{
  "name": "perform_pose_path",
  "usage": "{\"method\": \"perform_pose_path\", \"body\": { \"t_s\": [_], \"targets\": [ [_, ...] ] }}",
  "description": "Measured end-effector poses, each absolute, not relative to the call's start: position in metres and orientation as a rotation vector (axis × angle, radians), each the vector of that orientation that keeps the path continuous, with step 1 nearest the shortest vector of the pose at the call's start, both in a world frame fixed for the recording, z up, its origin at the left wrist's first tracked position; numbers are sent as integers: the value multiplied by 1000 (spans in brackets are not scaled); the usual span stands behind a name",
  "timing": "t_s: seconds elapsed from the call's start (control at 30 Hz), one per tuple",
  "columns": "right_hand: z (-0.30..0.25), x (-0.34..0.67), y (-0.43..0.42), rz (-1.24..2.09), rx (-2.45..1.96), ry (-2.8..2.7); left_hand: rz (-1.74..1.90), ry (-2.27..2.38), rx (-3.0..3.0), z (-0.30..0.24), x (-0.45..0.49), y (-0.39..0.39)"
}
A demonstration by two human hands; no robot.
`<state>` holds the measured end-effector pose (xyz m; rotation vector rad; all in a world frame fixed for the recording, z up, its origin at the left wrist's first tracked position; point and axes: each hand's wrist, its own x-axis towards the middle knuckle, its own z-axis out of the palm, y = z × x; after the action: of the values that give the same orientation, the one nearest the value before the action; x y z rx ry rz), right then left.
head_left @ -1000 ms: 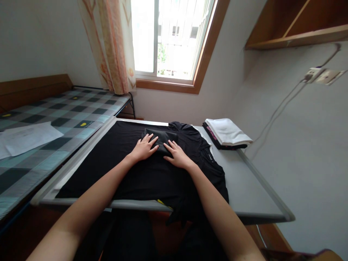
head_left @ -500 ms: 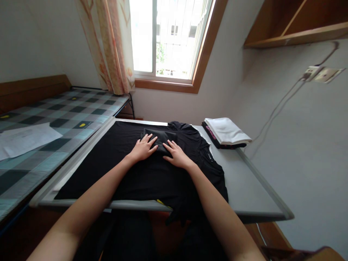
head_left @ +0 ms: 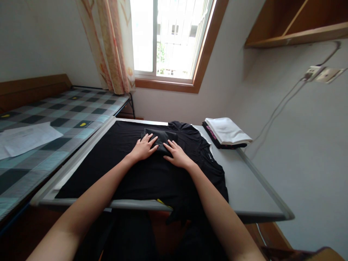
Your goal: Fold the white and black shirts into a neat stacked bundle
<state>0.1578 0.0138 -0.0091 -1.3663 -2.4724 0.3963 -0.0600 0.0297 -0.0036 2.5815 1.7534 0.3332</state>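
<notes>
A black T-shirt (head_left: pixel 108 159) lies spread over the table, its neckline to the right and one sleeve hanging over the front edge. On its upper middle is a shiny black rectangular patch (head_left: pixel 160 136); whether it is a print or a separate piece lying on top I cannot tell. My left hand (head_left: pixel 144 146) rests on the patch's left part, fingers spread. Flat on its right part lies my right hand (head_left: pixel 176 154), fingers also apart. Neither hand grips anything. A bit of yellow (head_left: pixel 163 202) shows at the shirt's near edge.
Folded clothes, a white one (head_left: pixel 228 130) over a black one with pink lettering, sit at the table's (head_left: pixel 252 181) back right. To the left, a checked mattress (head_left: pixel 62 119) bears papers (head_left: pixel 32 137). A cable (head_left: pixel 277 105) runs down the right wall from a socket.
</notes>
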Motion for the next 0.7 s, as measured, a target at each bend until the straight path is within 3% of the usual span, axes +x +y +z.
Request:
{"method": "perform_pose_path", "body": {
  "t_s": [0.7],
  "targets": [
    [-9, 158, 13, 398, -1355, -2473, 347, 1748, 2584, -4, -61, 29]
  ]
}}
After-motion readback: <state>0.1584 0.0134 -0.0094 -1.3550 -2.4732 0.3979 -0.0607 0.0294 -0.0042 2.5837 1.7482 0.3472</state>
